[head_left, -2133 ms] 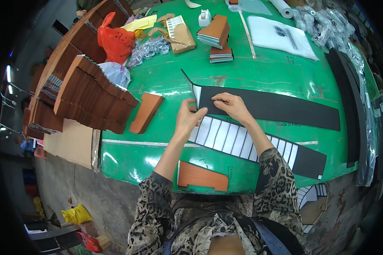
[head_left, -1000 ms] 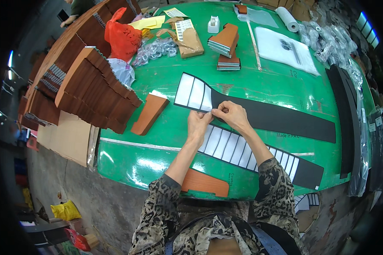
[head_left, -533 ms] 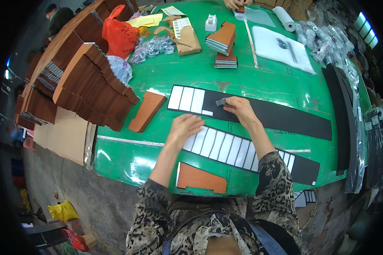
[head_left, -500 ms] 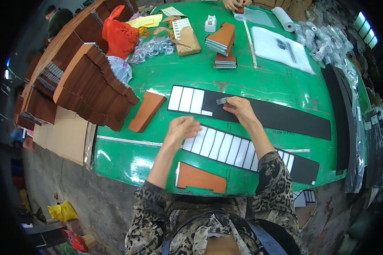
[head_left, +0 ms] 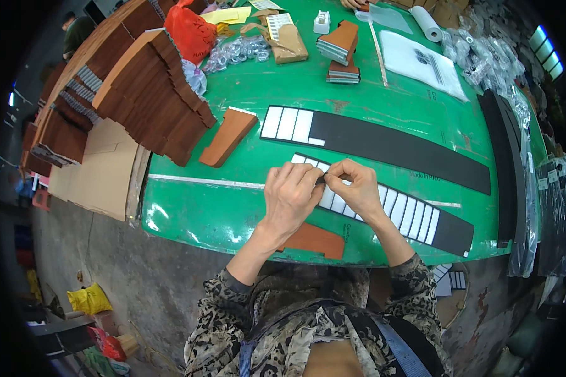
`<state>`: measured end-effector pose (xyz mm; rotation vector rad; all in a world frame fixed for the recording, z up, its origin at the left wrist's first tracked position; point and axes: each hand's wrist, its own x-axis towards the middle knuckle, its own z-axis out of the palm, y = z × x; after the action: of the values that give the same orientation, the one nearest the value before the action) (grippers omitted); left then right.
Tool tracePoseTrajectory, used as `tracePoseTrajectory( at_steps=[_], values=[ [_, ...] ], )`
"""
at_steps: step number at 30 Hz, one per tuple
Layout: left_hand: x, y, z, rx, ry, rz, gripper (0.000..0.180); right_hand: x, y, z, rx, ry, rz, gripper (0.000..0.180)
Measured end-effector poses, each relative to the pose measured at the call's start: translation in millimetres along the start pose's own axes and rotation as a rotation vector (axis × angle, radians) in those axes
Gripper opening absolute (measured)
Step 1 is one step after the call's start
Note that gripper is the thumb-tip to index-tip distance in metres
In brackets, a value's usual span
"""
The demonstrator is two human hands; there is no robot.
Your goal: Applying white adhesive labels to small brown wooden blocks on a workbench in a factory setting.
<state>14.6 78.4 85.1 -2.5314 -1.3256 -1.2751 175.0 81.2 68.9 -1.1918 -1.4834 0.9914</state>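
My left hand (head_left: 289,193) and my right hand (head_left: 358,188) meet over the near strip, fingertips pinched together on a small dark piece (head_left: 321,179); most of it is hidden by the fingers. Beneath them lies a long black strip (head_left: 454,237) with a row of white rectangular pads. Farther off, a second black strip (head_left: 402,146) carries a few white pads at its left end. Partly behind my left hand and wrist is a notched reddish-brown wooden piece (head_left: 317,240). Another brown wooden piece (head_left: 228,138) rests left of the far strip.
Stacked brown wooden pieces (head_left: 151,94) fill the table's left side, near a red plastic bag (head_left: 188,34). A smaller stack (head_left: 339,44) stands at the back. Black strips (head_left: 503,169) line the right edge, beside wrapped parts (head_left: 484,56). Another person's hand (head_left: 353,4) shows at the far edge.
My right hand has come back from the far strip, bringing the small piece to the near strip. My left hand has moved right to meet it, and both now pinch it.
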Motion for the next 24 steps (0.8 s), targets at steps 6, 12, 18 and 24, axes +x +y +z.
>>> tracePoseTrajectory(
  at_steps=[6,12,18,24],
  values=[
    [-26.7,7.2,-15.3,-0.176,-0.076,-0.168,0.027,-37.0,-16.6,-12.6,0.246,-0.2,0.295,0.022],
    [-68.3,21.5,-29.6,-1.295,-0.183,-0.854,0.024,-76.1,-36.6,2.9,0.017,-0.141,-0.017,0.027],
    [-104.1,36.6,-37.4,-1.551,-0.159,-0.939,0.027,-104.3,-39.4,17.1,-0.153,-0.083,-0.203,0.029],
    [-140.4,54.7,-51.4,-1.594,-0.12,-0.999,0.03,-140.3,-40.5,35.3,-0.419,0.026,-0.404,0.025]
  ],
)
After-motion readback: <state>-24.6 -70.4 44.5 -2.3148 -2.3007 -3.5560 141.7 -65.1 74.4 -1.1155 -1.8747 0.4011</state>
